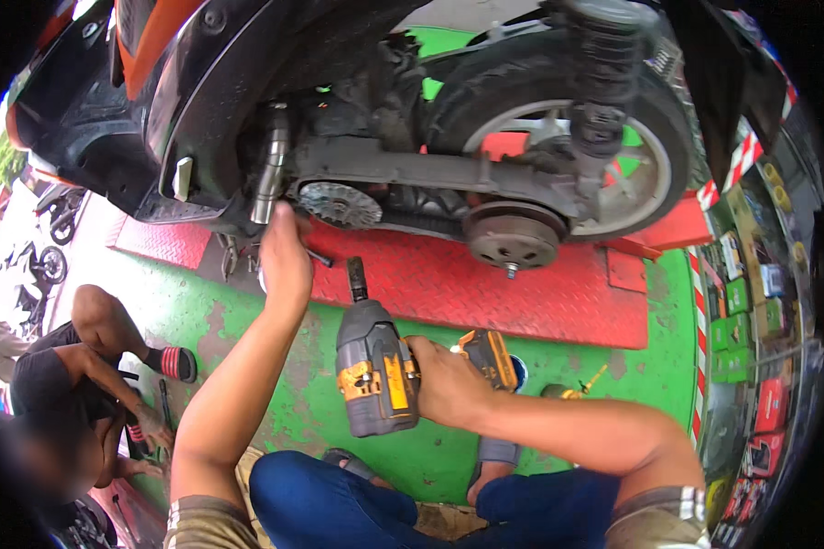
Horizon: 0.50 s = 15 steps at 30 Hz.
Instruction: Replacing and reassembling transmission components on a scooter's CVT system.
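Yellow and grey driver in front of the jeans, firmly grasped by right hand, with fingers bent around the handle. Motor end of driver just to the left of this hand, yellow battery at the upper right of it, and handle mostly covered between the two. Dark socket at the nose, beyond the grip, pointing up toward the scooter.

Left hand reaching forward, well apart from driver, close to the lower end of a silver tube. Fingers partly hidden there; cannot tell whether holding it or only touching.

Just to the right of left hand, toothed fan on the open side of the scooter; further right, black belt and round drum. Behind these, rear tyre and dark shock absorber.

Below the scooter, red plate with raised pattern, laid over worn green floor. On the floor to the right, near battery, small tool with a yellow part. At the left, another person sitting low, in dark clothes and striped sandal. At the far right, shelves with green and red boxes.
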Available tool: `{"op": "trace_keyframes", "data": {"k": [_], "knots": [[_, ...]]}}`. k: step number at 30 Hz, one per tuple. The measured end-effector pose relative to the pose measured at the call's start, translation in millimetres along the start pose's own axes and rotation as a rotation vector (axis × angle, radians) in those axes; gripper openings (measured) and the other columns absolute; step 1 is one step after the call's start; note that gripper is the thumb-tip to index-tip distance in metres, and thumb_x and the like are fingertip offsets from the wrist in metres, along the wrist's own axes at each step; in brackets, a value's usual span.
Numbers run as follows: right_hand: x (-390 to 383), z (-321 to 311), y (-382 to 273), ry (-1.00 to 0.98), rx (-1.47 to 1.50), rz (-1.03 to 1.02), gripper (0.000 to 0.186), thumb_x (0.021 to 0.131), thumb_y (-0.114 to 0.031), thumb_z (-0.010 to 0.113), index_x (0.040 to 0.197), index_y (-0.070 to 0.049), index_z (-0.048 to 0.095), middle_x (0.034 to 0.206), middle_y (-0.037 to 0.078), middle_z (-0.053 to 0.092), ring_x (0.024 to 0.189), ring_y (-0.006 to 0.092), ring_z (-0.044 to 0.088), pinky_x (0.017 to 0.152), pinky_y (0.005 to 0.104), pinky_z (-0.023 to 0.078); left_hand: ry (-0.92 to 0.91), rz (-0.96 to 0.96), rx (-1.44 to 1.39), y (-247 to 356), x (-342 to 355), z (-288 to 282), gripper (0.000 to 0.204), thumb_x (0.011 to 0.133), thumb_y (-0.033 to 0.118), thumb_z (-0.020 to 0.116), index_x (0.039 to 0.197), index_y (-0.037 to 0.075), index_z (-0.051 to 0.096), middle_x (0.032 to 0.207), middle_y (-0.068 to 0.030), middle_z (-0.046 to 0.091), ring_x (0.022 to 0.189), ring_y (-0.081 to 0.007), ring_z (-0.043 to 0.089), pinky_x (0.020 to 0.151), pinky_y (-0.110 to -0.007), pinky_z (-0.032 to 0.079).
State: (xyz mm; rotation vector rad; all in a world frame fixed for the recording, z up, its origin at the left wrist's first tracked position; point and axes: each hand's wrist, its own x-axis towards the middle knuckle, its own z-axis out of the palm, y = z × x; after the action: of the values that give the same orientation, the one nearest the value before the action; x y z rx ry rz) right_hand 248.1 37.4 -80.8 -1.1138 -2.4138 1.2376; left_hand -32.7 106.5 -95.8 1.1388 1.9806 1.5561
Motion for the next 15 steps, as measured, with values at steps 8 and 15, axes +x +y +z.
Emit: {"op": "trace_keyframes", "data": {"k": [8, 15], "knots": [[-108, -77, 39, -0.061, -0.198, 0.204, 0.054, 0.083, -0.017, 0.075, 0.127, 0.002, 0.051, 0.106, 0.031, 0.068, 0.104, 0.0481, 0.066, 0.088, 0.0527, 0.054, -0.987, -0.848, -0.730, 53, -147, 103, 0.061, 0.105, 0.060, 0.037, 0.112, 0.003, 0.057, 0.109, -0.0197, 0.069, 0.104, -0.0309, 0.067, 0.094, -0.045, 0.053], [-140, -85, 80, 0.108, -0.209, 0.181, 0.052, 0.084, -0.016, 0.073, 0.124, 0.006, 0.048, 0.107, 0.036, 0.066, 0.104, 0.0513, 0.064, 0.087, 0.0553, 0.053, -1.026, -0.915, -0.803, 75, -170, 156, 0.040, 0.108, 0.034, 0.037, 0.113, -0.001, 0.057, 0.115, -0.0225, 0.069, 0.105, -0.0301, 0.068, 0.098, -0.046, 0.054]]}}
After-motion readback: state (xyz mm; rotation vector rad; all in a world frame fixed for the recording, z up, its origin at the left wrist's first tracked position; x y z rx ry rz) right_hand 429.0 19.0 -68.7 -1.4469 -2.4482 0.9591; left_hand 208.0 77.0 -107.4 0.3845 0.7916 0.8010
